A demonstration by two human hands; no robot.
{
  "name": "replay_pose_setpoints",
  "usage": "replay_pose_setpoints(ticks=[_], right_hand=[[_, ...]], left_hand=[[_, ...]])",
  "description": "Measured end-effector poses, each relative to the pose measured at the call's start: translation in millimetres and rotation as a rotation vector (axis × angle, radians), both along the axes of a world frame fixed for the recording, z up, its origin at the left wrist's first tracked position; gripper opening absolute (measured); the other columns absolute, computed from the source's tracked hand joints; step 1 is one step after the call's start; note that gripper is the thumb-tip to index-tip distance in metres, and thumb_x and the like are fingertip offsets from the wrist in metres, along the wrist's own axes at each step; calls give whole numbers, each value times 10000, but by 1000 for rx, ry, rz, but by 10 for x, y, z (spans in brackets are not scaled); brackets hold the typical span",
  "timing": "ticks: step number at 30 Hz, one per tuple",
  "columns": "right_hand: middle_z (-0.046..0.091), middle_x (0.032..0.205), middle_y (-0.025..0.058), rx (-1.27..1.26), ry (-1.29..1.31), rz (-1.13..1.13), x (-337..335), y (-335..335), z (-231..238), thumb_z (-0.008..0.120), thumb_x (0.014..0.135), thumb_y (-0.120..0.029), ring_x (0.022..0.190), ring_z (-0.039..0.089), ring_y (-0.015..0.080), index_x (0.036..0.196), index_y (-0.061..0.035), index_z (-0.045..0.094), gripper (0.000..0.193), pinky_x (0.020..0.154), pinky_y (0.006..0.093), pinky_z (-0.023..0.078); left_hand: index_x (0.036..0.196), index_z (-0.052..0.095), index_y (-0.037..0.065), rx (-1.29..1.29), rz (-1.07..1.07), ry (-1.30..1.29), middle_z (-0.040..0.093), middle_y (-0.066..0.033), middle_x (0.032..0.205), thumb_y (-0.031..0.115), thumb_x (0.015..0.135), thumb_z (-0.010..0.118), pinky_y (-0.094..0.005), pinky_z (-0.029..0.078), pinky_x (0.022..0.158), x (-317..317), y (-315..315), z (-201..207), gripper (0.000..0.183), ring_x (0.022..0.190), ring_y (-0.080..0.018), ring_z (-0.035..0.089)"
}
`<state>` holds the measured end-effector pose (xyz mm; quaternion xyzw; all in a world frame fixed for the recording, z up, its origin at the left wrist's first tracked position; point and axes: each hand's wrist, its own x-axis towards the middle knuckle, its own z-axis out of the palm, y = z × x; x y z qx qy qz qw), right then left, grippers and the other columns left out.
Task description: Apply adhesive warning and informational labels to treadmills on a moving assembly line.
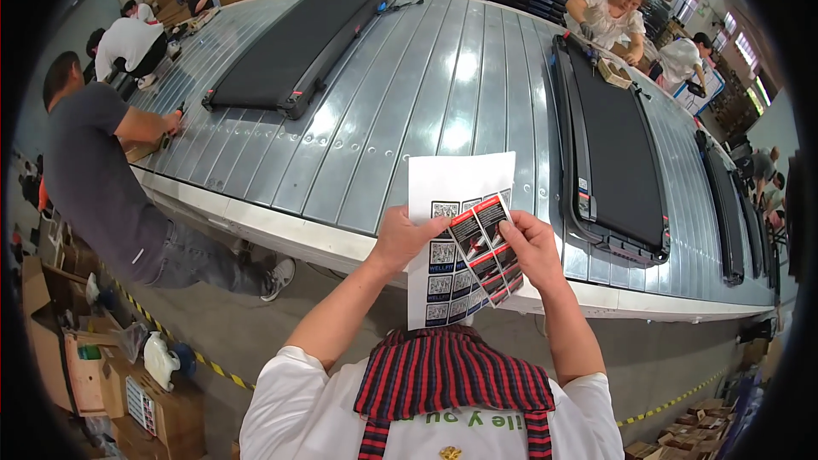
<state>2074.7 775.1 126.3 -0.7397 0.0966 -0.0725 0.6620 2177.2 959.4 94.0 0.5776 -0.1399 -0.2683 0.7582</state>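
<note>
In front of my chest I hold a white sheet (462,177) bearing rows of dark blue square-code stickers. A smaller sheet of black and red warning labels (484,249) lies tilted over its right side. My left hand (404,240) is closed on the sticker sheet, its thumb at the upper left corner of the warning-label sheet. My right hand (535,249) pinches the right edge of the warning-label sheet between thumb and fingers. Both sheets are above the near edge of the metal slatted conveyor (409,119), apart from the machines on it.
A flat black treadmill (290,47) lies at the far left of the conveyor, another (622,145) at the right. More black units (720,204) are farther right. A co-worker (111,145) leans in at left; another (609,17) works across. Cardboard boxes (141,400) stand lower left.
</note>
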Motion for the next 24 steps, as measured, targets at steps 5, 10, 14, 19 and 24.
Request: replay_pose_setpoints(ticks=[5,10,14,19,24], right_hand=[[598,788,36,-32,-19,-19,-51,-278,47,508,856,-119,721,530,73,929,44,569,189,641,214,432],[599,789,31,-33,-38,-25,-112,-828,26,506,854,-126,715,529,74,932,44,574,199,646,217,432],[601,801,40,6,-38,-71,-174,-1330,-8,510,852,-138,727,529,78,944,44,577,215,659,221,433],[597,799,23,54,-73,-88,-159,-1826,-79,506,866,-128,734,525,65,946,30,578,191,667,215,431],[590,795,3,70,-44,-62,-78,-2162,-188,536,854,-108,728,521,55,954,10,574,159,662,211,430]], left_hand=[[952,601,-48,6,-106,-91,623,-87,904,80,748,632,-264,474,716,-20,-214,30,243,799,-130,582],[918,615,-35,83,-110,-200,626,-43,836,144,741,622,-242,459,677,-93,-729,59,252,753,-81,557],[925,618,-32,88,-159,-185,627,-46,857,153,745,637,-250,463,694,-160,-1237,193,259,774,-91,564],[947,614,-25,91,-190,-175,625,-46,879,138,753,634,-256,464,712,-124,-1773,124,254,794,-93,563],[958,610,-23,123,-149,-189,625,-47,884,134,760,626,-256,464,716,-131,-2066,140,254,796,-93,563]])
